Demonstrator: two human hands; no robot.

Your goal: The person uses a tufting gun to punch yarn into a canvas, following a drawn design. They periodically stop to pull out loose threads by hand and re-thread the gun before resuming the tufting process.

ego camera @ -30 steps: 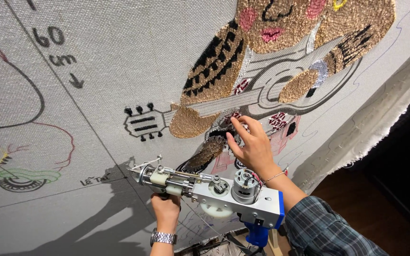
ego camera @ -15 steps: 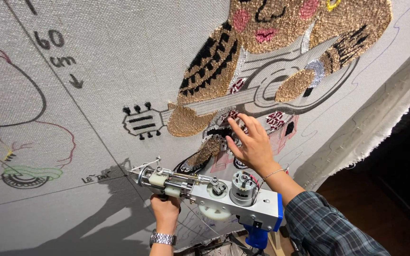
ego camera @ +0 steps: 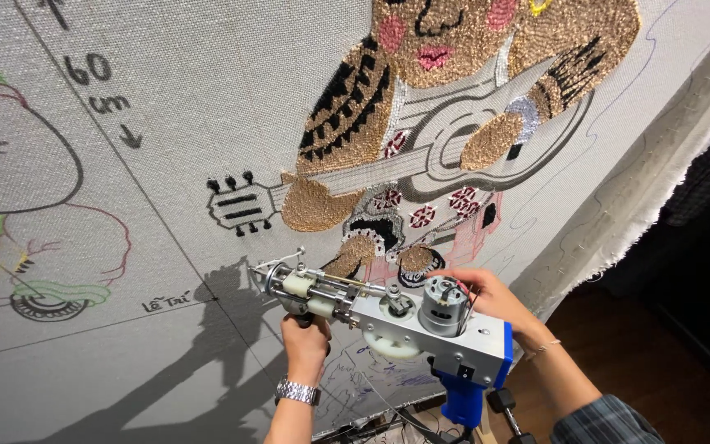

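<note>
A tufting gun sits low in the middle of the view, held level in front of a stretched grey tufting cloth. The gun is a long metal tool: a silver block body with a round grey motor on top, a pale gear wheel on its near side, a blue rear edge and a blue handle hanging below. Its thin front end, with cream-coloured rollers and a wire loop, points left, and its shadow falls on the cloth just beyond.

The left hand comes up from below, its grip wrapped tight around a dark front handle under the gun's nose. A metal wristwatch shows on that wrist. The right hand lies at the gun's rear, behind the motor, fingers curled against the body; whether its grip is closed around the gun I cannot tell. A plaid sleeve covers that forearm at lower right.

On the cloth above, a part-tufted figure with a guitar fills the upper middle in tan, black, white and pink yarn. A drawn outline with green and yellow patches lies at far left. The cloth's frayed white edge runs down the right side, with dark wooden floor beyond.
</note>
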